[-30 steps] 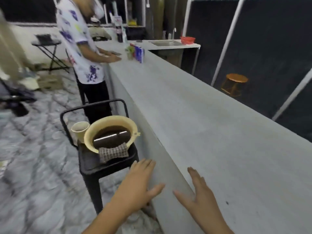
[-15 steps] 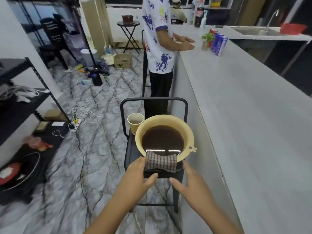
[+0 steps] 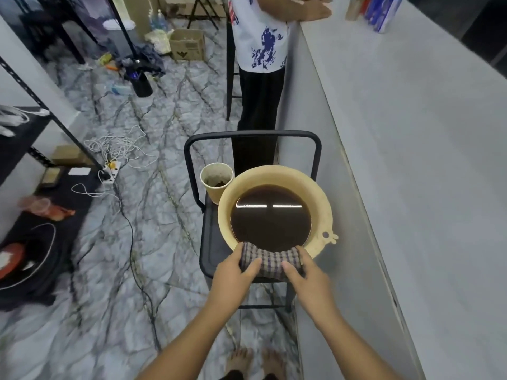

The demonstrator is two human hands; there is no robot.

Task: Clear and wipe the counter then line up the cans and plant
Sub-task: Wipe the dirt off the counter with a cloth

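Observation:
A checked cloth (image 3: pixel 270 260) hangs over the near rim of a cream basin (image 3: pixel 321 204) full of dark water. The basin stands on a black stool (image 3: pixel 212 250) beside the long grey counter (image 3: pixel 411 160). My left hand (image 3: pixel 233 275) grips the cloth's left end and my right hand (image 3: pixel 307 275) grips its right end, thumbs on top. Blue cans (image 3: pixel 382 12) and a small potted plant (image 3: pixel 354 6) stand far along the counter, at the top edge of the view.
A paper cup (image 3: pixel 216 179) sits on the stool behind the basin. Another person (image 3: pixel 260 50) leans on the counter beyond the stool. Cables (image 3: pixel 118 149), a cardboard box (image 3: pixel 188 45) and clutter lie on the marble floor; a black shelf (image 3: pixel 24 127) stands at the left.
My view swung from the counter down to the stool. Both hands moved from open above the counter edge to the cloth and took hold of its two ends.

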